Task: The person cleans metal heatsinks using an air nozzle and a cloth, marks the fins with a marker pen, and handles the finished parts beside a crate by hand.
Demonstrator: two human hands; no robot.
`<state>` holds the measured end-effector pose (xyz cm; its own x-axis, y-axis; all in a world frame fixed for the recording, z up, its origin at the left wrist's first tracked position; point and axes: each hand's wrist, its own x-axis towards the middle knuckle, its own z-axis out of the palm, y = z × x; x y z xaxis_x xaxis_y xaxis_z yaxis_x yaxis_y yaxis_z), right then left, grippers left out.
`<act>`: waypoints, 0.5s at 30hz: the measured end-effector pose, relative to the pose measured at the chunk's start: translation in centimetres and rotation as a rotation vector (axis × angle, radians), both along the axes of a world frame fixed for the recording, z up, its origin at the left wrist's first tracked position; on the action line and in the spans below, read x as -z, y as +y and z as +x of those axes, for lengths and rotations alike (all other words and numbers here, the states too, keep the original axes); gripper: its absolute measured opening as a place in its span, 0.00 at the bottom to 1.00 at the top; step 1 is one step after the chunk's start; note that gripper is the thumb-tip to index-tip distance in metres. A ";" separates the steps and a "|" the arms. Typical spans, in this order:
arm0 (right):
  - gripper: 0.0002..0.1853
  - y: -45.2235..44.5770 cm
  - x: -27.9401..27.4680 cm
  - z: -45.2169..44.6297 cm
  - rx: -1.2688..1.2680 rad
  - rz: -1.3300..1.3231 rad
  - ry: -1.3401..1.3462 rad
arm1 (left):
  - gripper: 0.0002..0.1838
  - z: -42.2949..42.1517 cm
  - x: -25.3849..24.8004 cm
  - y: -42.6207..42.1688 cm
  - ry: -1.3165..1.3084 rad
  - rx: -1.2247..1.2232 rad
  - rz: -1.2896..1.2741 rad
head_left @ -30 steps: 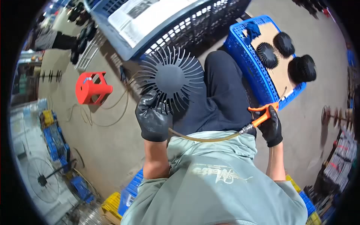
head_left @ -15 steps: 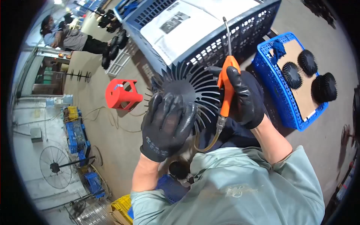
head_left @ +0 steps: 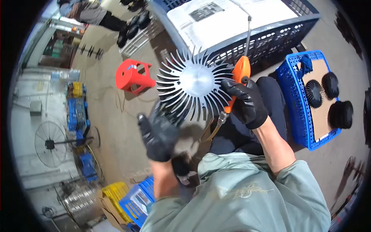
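A round metal heat sink with thin curved fins faces me, its flat bright disc in full view. My right hand, in a black glove, wraps round an orange air blow gun, and its fingertips meet the right-hand fins. The gun's thin nozzle points up and away, and a clear hose runs from its lower end. Below the lower left fins is my left hand, also black-gloved and smeared by motion. Its thumb stands apart and the palm is unfilled; its fingertips overlap the fin edge, and I cannot tell whether they touch.
Ahead stands a large dark blue crate with printed paper sheets on top. To the right, a blue basket holds cardboard and several black finned parts. A red stool is at left. Another person stands far left.
The heat sink has turned from its dark side to its bright disc side. My left hand has come off its face, moving down and left. The right hand still grips the blow gun.
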<state>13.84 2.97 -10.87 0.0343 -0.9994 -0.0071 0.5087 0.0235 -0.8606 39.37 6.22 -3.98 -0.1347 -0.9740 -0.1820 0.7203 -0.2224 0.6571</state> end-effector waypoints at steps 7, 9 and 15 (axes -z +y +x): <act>0.13 -1.3 -4.2 2.5 0.113 0.123 0.466 | 0.23 -1.5 -0.8 -0.6 -0.008 -0.491 0.208; 0.16 -1.5 -7.3 2.1 0.150 0.112 0.402 | 0.24 1.4 -0.2 -0.8 0.063 -0.517 -0.084; 0.15 -0.5 -13.9 6.0 -0.490 -0.178 0.561 | 0.24 11.5 1.5 -2.3 -0.180 -0.782 -0.443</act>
<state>19.88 2.43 2.99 0.5124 -0.8587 0.0056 -0.0381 -0.0293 -0.9988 50.84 3.92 -5.53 0.5869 -0.7613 0.2757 0.4379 0.5848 0.6828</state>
